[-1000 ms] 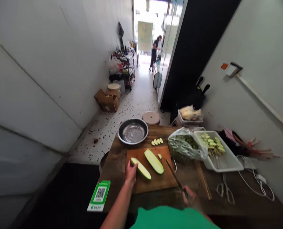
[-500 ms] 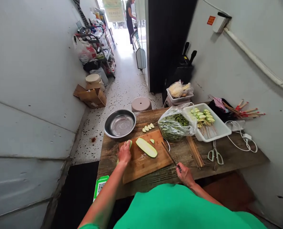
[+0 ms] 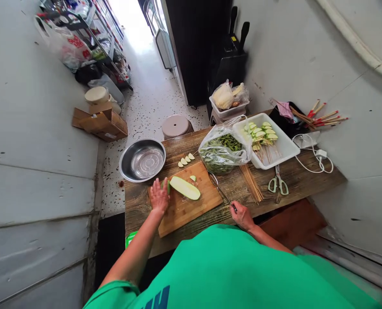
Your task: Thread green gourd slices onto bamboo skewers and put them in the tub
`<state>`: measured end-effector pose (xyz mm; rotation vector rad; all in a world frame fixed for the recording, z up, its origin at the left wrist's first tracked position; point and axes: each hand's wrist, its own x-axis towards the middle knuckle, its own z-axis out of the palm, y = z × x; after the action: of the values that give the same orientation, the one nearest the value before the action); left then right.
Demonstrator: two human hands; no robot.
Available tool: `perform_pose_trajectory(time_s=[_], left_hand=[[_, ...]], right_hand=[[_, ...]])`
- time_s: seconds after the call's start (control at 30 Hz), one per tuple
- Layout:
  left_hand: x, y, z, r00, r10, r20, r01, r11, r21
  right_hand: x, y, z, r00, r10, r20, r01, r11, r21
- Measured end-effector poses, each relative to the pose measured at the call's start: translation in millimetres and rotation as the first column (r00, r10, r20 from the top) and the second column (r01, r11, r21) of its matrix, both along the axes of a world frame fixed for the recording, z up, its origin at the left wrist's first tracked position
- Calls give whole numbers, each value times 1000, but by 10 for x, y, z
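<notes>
My left hand lies at the left side of the wooden cutting board, fingers stretched out and slightly apart. Beneath and beside it a bit of green squash shows, mostly hidden by the hand. A halved zucchini, pale cut face up, rests on the board just right of that hand, with a small cut piece beyond it. My right hand is closed round the handle of a knife, whose blade points away over the board's right edge. Several zucchini slices on a skewer lie behind the board.
A steel basin stands at the table's far left. To the right are a plastic bag of green vegetables, bamboo skewers, a white tray with skewered slices, scissors and a white cable. A stool stands behind the table.
The view has tilted down and turned to the right. My left hand's fingers, earlier curled at the green squash, are now stretched out flat. My right hand still holds the knife.
</notes>
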<state>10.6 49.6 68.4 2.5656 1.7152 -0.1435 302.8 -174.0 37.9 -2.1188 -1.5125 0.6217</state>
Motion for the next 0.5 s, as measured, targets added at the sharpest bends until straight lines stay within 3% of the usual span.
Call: perform_pose_trajectory(time_s=[0.07, 0.13, 0.2, 0.4, 0.5], left_hand=[[110, -27, 54, 974, -218, 66, 219, 976, -10], [250, -18, 76, 899, -406, 164, 421, 905, -69], [397, 37, 68, 850, -469, 240, 507, 853, -127], [732, 205, 83, 857, -454, 245, 516, 768, -380], [818, 108, 135, 930, -171, 325, 336, 753, -565]], right_hand=[[34, -6, -3, 1000, -5, -6, 5, 1000, -12], [61, -9, -8, 1000, -7, -7, 6, 1000, -18], [81, -10, -12, 1000, -3, -7, 3, 1000, -18], [121, -38, -27, 1000, 2, -5, -2, 1000, -4], [131, -78, -37, 1000, -9, -9, 9, 1000, 4]])
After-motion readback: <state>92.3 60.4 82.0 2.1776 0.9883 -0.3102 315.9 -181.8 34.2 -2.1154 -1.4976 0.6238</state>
